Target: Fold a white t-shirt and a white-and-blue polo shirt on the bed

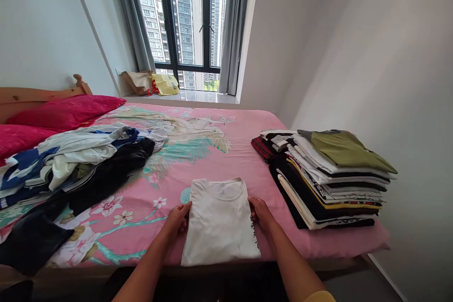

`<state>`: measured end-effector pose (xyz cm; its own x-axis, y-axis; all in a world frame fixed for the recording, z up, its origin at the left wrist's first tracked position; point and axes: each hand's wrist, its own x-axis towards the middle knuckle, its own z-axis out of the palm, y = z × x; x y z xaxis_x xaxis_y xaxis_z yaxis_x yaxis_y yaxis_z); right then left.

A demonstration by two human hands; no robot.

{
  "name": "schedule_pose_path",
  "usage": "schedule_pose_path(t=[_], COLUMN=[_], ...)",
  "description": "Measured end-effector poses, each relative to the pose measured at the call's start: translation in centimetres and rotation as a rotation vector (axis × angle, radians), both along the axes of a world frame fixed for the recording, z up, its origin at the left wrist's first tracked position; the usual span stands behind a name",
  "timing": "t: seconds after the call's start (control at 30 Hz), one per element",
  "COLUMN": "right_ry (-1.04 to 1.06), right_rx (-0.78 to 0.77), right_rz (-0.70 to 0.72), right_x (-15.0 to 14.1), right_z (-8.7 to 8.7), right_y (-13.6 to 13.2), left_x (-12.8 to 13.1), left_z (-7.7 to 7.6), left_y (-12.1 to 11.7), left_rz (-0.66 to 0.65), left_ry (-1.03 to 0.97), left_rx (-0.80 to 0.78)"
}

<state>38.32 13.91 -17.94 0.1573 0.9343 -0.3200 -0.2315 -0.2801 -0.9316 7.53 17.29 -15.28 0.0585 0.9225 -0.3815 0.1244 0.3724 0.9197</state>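
Note:
A white T-shirt, folded into a neat rectangle, lies at the near edge of the bed with its round collar facing away from me. Dark lettering runs down its right side. My left hand pinches the left edge of the shirt between thumb and fingers. On the opposite edge, my right hand grips the fabric in the same way, a little above the lettering. The undersides of both hands' fingers are partly hidden.
A tall stack of folded clothes, olive shirt on top, stands at the bed's right. Loose clothes are heaped at left near red pillows. Bags sit on the windowsill. The pink bedsheet covers the bed.

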Motion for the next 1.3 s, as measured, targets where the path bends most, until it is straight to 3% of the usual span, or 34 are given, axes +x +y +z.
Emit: schedule_pose_path(t=[0.13, 0.27, 0.73, 1.0, 1.17, 1.3], right_ry=[0.024, 0.031, 0.082, 0.109, 0.093, 0.099], right_rx=[-0.012, -0.008, 0.033, 0.032, 0.019, 0.011], right_rz=[0.002, -0.107, -0.16, 0.015, 0.019, 0.015], right_x=[0.3, 0.2, -0.4, 1.0, 0.8, 0.6], right_z=[-0.4, -0.9, -1.2, -0.8, -0.9, -1.2], right_y=[0.0, 0.1, 1.6, 0.0, 0.6, 0.9], left_x=[-0.3, -0.2, -0.1, -0.1, 0.0, 0.1], left_z=[-0.9, -1.5, -1.6, -2.0, -1.9, -1.0], left_y=[-0.1, -0.1, -0.4, 0.1, 0.4, 1.4], left_rz=[-0.047, -0.031, -0.003, -0.01, 0.017, 0.079], left_ry=[-0.051, -0.055, -0.017, 0.015, 0.104, 0.249], left_rx=[0.012, 0.036, 0.061, 0.066, 0.102, 0.193])
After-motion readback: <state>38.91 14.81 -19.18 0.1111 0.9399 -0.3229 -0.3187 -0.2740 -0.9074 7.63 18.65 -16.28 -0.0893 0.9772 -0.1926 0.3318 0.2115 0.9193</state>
